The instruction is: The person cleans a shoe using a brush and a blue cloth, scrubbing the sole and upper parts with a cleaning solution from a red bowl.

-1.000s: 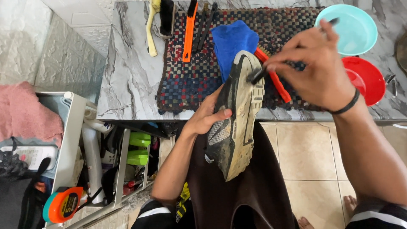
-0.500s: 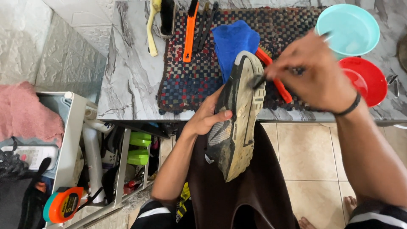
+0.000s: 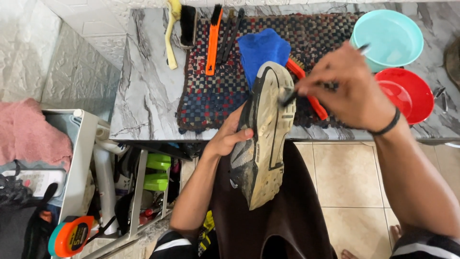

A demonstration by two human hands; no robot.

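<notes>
A dirty grey shoe (image 3: pixel 262 139) is turned sole up over my lap, toe toward the marble counter (image 3: pixel 143 81). My left hand (image 3: pixel 230 135) grips its left side near the mesh upper. My right hand (image 3: pixel 345 86) holds a thin black brush (image 3: pixel 292 97) like a pen, its tip touching the sole near the toe. A black band circles my right wrist.
A checkered woven mat (image 3: pixel 211 91) on the counter carries a blue cloth (image 3: pixel 261 50), an orange brush (image 3: pixel 213 38), a red brush (image 3: pixel 311 98) and dark brushes. A yellow-handled brush (image 3: pixel 173 29) lies left. Teal bowl (image 3: pixel 388 38) and red bowl (image 3: pixel 407 93) sit right. A cluttered shelf with a tape measure (image 3: pixel 69 235) stands at left.
The shoe has tilted slightly so more of its sole faces up. My right hand shifted a little along the toe end with the brush tip still on the sole.
</notes>
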